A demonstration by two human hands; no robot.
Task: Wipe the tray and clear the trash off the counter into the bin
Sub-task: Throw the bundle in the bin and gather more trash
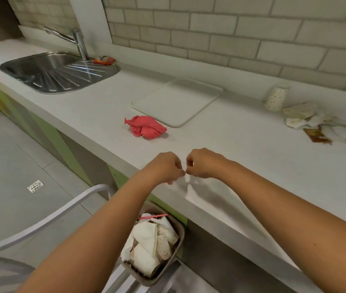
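Observation:
My left hand (pixel 165 168) and my right hand (pixel 201 163) hover together over the front edge of the white counter (pixel 241 144). Their fingers are curled and the fingertips meet; nothing shows plainly between them. Below them, on the floor, stands a beige bin (pixel 178 244) full of paper trash. A crumpled red cloth (pixel 146 129) lies on the counter beside the white tray (pixel 178 102). At the far right, a pile of trash (pixel 324 123) made up of crumpled papers and wrappers rests on the counter.
A steel sink (pixel 56 70) with a tap sits at the back left, an orange packet (pixel 104 60) behind it. A spotted paper cup (pixel 276 98) stands near the tiled wall. A white chair back (pixel 47 216) curves at my lower left.

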